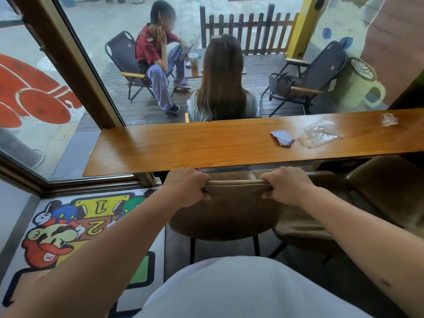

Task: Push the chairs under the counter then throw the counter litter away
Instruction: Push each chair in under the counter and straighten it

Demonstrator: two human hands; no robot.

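Left hand (pixel 186 187): your grip is clenched on the brown chair (pixel 229 210) backrest's top edge.
Right hand (pixel 286 185): same edge, grip clenched.
Chair: seat tucked at the near edge of the bench (pixel 183 145).
Litter — far right: paper scrap (pixel 282 137), plastic wrapper (pixel 320 133), small clear wad (pixel 389 119).

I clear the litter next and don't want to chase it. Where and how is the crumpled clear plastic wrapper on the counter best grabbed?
Pinch the crumpled plastic wrapper at its raised, bunched middle, from above with the right hand, the nearer one. It lies flat and flimsy on the counter, so its edges would probably slide away.
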